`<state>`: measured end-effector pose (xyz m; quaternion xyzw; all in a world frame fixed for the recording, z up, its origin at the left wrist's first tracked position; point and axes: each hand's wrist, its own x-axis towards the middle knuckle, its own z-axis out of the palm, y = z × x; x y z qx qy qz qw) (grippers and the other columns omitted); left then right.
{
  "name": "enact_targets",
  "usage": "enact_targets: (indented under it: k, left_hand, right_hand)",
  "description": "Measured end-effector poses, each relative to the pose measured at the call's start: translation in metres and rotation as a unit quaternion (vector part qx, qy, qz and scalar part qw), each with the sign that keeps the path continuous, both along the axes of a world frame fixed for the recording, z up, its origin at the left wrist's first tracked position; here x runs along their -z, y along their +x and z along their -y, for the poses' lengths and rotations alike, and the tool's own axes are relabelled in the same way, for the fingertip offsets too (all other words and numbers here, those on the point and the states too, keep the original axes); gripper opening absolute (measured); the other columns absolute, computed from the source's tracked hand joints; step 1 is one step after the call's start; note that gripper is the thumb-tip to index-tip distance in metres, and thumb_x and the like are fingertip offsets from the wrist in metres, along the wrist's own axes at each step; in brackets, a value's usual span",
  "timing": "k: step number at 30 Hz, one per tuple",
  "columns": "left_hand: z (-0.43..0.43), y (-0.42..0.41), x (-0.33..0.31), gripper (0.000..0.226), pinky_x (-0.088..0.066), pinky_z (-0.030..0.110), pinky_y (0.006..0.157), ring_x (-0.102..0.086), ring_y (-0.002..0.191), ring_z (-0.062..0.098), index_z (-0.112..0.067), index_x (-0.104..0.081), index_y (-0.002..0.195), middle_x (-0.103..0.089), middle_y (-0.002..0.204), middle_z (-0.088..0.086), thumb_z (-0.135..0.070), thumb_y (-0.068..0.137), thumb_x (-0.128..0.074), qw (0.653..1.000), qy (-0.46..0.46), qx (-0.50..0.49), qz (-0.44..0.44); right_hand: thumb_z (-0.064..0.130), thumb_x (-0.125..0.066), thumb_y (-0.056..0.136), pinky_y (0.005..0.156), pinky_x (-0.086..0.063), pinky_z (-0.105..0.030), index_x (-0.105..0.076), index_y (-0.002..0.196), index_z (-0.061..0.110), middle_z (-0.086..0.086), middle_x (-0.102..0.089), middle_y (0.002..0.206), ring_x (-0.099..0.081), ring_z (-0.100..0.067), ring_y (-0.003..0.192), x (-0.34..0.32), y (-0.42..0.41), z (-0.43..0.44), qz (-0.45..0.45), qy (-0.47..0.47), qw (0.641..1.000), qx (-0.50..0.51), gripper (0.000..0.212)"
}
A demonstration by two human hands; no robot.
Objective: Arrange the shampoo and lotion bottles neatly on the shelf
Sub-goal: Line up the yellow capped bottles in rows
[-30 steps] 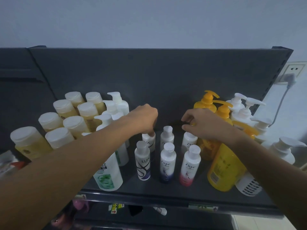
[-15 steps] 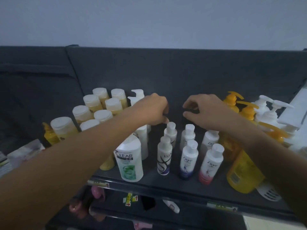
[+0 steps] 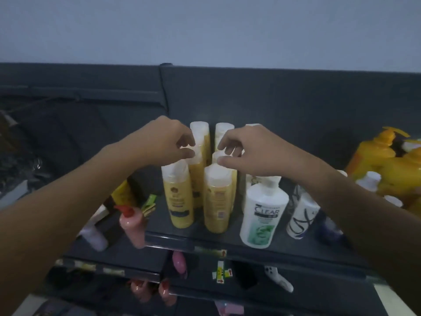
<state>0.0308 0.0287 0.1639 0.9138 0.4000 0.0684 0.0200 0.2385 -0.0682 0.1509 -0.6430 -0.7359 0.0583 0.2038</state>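
Our left hand (image 3: 168,142) pinches the white cap of a yellow bottle (image 3: 197,172) in the second row; our right hand (image 3: 250,149) has its grip together on the cap of the neighbouring yellow bottle (image 3: 224,156). Just in front of both stand two more yellow bottles (image 3: 180,197). Right of our right grip stands the white Clear bottle (image 3: 262,215), all on the dark shelf (image 3: 227,241).

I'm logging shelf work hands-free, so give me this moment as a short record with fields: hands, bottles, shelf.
left hand: fingers pinched at the white cap of a yellow bottle in the left row
right hand: fingertips on a white cap in the right row
yellow white-capped bottles: two upright rows, front to back
white CLEAR shampoo bottle: upright, right of them
dark grey shelf: bottles near its front edge
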Motion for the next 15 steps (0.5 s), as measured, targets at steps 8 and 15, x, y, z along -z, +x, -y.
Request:
enact_targets:
  k: [8, 15]
  left_hand:
    - [-0.022, -0.035, 0.031, 0.055, -0.054, 0.041, 0.093, -0.063, 0.108, 0.015, -0.03, -0.063, 0.133, -0.067, 0.119, -0.004, -0.057, 0.086, -0.071, 0.997, -0.04, 0.065, -0.025]
    - [-0.039, -0.034, 0.049, 0.061, -0.051, 0.037, 0.089, -0.055, 0.108, 0.015, -0.037, -0.062, 0.131, -0.053, 0.108, -0.014, -0.05, 0.075, -0.083, 0.995, -0.04, 0.087, -0.034]
  right_hand:
    - [0.044, -0.081, 0.076, 0.069, -0.042, -0.024, -0.067, 0.12, 0.023, 0.01, -0.062, 0.106, -0.054, -0.007, 0.092, 0.024, -0.035, -0.017, 0.082, -0.067, 0.993, 0.045, 0.051]
    - [0.043, -0.082, 0.075, 0.068, -0.043, -0.025, -0.068, 0.121, 0.022, 0.005, -0.059, 0.105, -0.056, -0.012, 0.091, 0.033, -0.039, -0.027, 0.096, -0.078, 0.989, 0.081, 0.052]
